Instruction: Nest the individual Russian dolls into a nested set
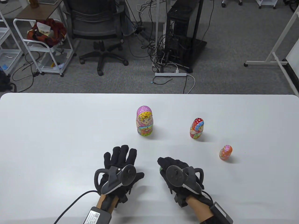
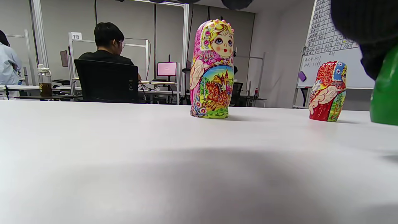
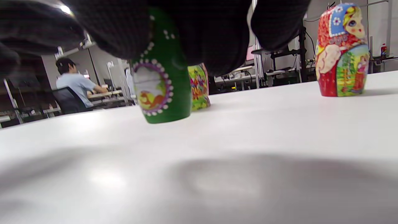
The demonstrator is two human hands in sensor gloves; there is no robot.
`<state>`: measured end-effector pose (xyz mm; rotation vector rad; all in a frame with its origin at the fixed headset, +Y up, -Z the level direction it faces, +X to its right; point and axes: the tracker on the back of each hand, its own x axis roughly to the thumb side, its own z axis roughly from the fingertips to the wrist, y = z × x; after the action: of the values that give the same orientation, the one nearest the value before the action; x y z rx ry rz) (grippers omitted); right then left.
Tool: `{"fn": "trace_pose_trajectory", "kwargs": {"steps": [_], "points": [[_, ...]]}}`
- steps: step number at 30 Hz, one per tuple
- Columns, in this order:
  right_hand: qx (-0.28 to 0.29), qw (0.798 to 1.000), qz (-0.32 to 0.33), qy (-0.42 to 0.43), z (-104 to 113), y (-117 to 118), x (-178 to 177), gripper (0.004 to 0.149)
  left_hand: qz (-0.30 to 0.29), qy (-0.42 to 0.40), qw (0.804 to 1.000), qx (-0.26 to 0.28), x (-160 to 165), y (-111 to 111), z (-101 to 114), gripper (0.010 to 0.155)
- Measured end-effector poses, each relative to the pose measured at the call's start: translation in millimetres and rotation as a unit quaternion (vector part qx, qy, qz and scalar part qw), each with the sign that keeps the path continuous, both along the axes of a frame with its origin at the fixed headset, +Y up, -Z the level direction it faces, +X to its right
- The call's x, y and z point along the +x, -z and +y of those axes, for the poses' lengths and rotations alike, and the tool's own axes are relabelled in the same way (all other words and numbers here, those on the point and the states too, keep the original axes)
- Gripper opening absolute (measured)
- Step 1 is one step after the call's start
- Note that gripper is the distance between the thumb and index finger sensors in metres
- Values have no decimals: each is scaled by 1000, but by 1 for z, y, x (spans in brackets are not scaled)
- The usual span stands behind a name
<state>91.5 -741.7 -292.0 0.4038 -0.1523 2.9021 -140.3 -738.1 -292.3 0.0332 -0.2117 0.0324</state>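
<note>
Right hand (image 1: 179, 177): fingers (image 3: 202, 34) wrapped over green doll (image 3: 163, 84), base on tabletop (image 1: 58, 130). Left hand (image 1: 119, 168) splayed, holding nothing. You steady its lower half, then twist off the top.

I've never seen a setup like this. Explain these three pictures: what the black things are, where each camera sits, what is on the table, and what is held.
The black things are a person's gloved hands, each with a tracker strapped on its back. One camera looks down at the white table; the others sit on the wrists, low over the tabletop. The left hand lies open, holding nothing. The right hand grips a green doll. A pink doll, a red doll and a small orange doll stand apart.
</note>
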Motion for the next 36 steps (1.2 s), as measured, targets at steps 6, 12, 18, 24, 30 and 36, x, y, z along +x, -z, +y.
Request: {"fn": "trace_pose_trajectory", "kwargs": {"steps": [6,12,18,24,30,36], "points": [[-34,999,4,-28,-11,4,-1,52,-2,-3,1000,-13,1,0,-2,99],[-35,999,5,-28,-11,4,-1,52,-4,4,1000,-9,2,0,-1,99],[-34,999,8,-38,-12,5,0,59,-1,-3,1000,-11,1,0,-1,98],[36,996,-80,28,28,13,40,62,-2,-6,1000,-12,1,-1,-1,98],[69,932,-345,91,39,29,137,54,-4,-7,1000,-14,1,-2,-2,98],[-48,878,-466,97,0,34,194,54,-6,-6,1000,-20,3,-2,-3,98]]}}
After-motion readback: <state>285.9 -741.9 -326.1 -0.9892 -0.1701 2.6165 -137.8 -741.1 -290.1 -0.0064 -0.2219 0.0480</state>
